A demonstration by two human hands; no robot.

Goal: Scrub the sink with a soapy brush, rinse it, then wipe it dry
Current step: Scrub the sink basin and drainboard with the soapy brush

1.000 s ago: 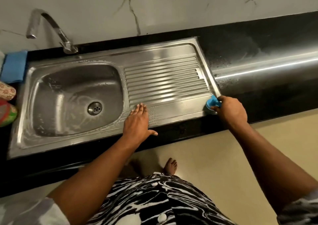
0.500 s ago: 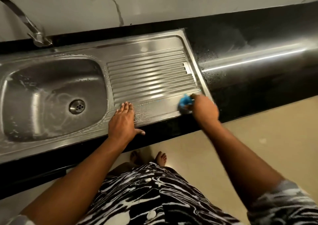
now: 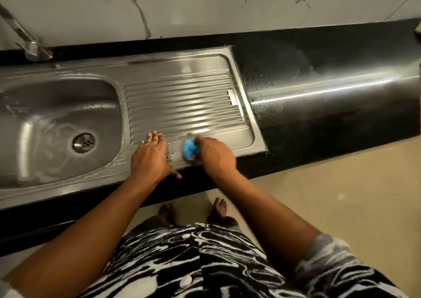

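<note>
The steel sink fills the left and middle, with a bowl and drain at left and a ribbed drainboard at right. Soapy streaks cover the bowl and front rim. My left hand rests flat, fingers straight, on the drainboard's front edge. My right hand grips a small blue brush and presses it on the front rim, just right of my left hand. Most of the brush is hidden under my fingers.
The tap stands at the back left corner. A wet black countertop runs right of the sink, below a marble wall. Beige floor and my bare feet lie under the counter edge.
My right hand has dragged the blue brush leftward along the front rim, from the drainboard's right corner to beside my left hand. The left hand stayed put; my view shifted right.
</note>
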